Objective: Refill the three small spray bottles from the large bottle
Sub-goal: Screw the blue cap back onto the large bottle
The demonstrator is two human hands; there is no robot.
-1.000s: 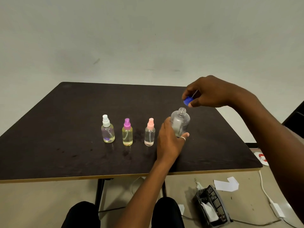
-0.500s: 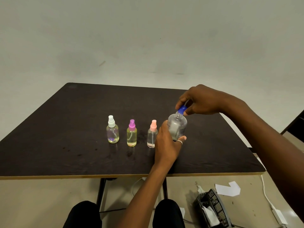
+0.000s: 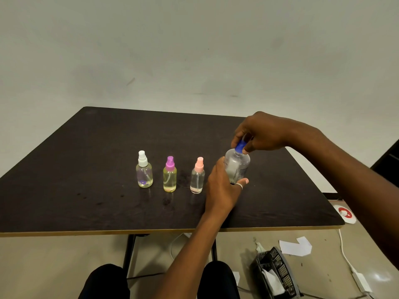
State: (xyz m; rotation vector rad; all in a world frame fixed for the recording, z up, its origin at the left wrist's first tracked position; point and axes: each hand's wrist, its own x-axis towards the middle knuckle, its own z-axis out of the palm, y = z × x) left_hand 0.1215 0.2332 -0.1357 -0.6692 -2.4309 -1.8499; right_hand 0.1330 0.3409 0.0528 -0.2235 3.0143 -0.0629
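Observation:
Three small spray bottles stand in a row on the dark table [image 3: 86, 169]: a white-capped one [image 3: 144, 170], a purple-capped one [image 3: 170, 174] with yellowish liquid, and a pink-capped one [image 3: 197, 175]. Just right of them stands the large clear bottle [image 3: 237, 166]. My left hand [image 3: 223, 188] grips its body from the left. My right hand [image 3: 261, 132] pinches the blue cap [image 3: 240, 146], which sits on the bottle's neck.
Dark wet spots mark the table in front of the small bottles. On the floor at the right lie a black basket [image 3: 278, 275], white paper [image 3: 295, 247], a white cable [image 3: 345, 255] and a red-and-white tape roll [image 3: 345, 213]. My knees show below the table edge.
My right hand has brought the blue cap down from above and right of the large bottle onto its open neck. My left hand has kept its grip on the bottle.

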